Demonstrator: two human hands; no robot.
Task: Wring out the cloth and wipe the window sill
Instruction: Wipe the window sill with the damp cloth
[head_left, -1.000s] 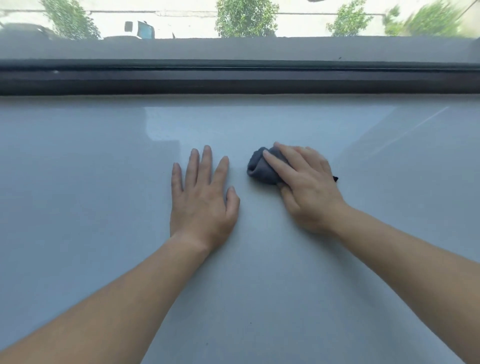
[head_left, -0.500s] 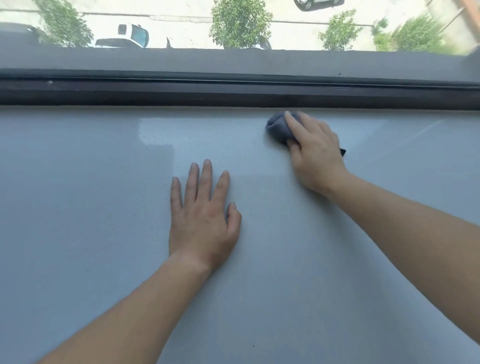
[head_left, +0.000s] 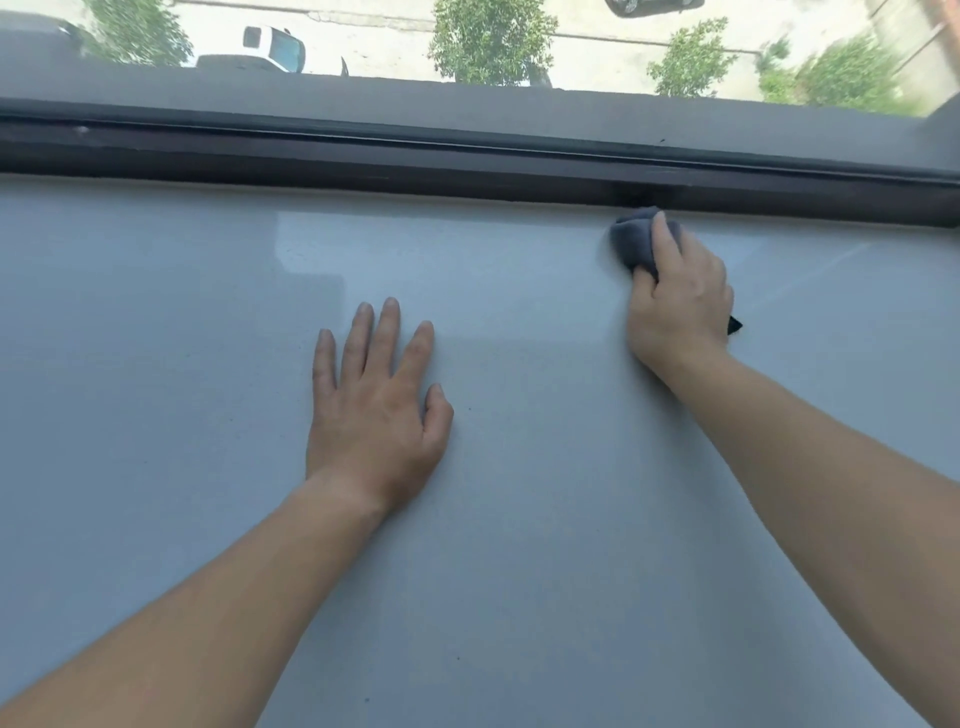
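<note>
A pale grey window sill (head_left: 156, 364) runs wide beneath a dark window frame (head_left: 363, 156), with trees (head_left: 491, 41) and a white car (head_left: 272, 47) on the street below. A person's left hand (head_left: 374, 410) lies flat near the sill's middle, fingers straight and slightly spread. The right hand (head_left: 680, 301), fingers curled, grips a bunched dark grey cloth (head_left: 631, 241) pressed to the sill at far right, touching the frame.

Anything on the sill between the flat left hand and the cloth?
Nothing. In the head view the stretch from the left hand to the cloth, gripped by the right hand near the window frame, is bare window sill.
</note>
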